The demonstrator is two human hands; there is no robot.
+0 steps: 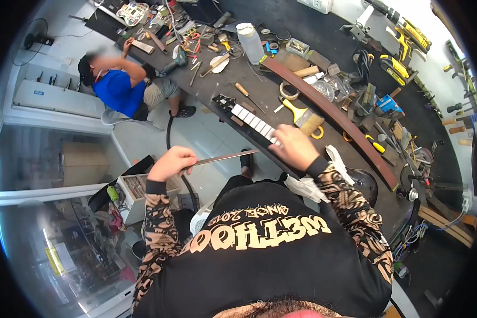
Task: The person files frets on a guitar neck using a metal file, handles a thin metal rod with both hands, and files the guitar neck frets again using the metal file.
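Observation:
My left hand (173, 162) is closed round one end of a long thin metal strip (225, 158), which points right toward the bench edge. My right hand (294, 147) rests over the lower end of a guitar neck (255, 124), its fingers bent on the fretboard, which has white strips between the frets. The dark headstock (224, 102) points up and left. Beside the neck lie a wooden-handled tool (242, 89) and a yellow-handled brush (308, 121).
A long reddish-brown beam (328, 116) crosses the dark bench. A translucent bottle (250, 45), a tape roll (289, 90) and a yellow drill (403, 47) are beyond. A seated person in blue (119, 90) is at the upper left. An open drawer (138, 196) stands below my left side.

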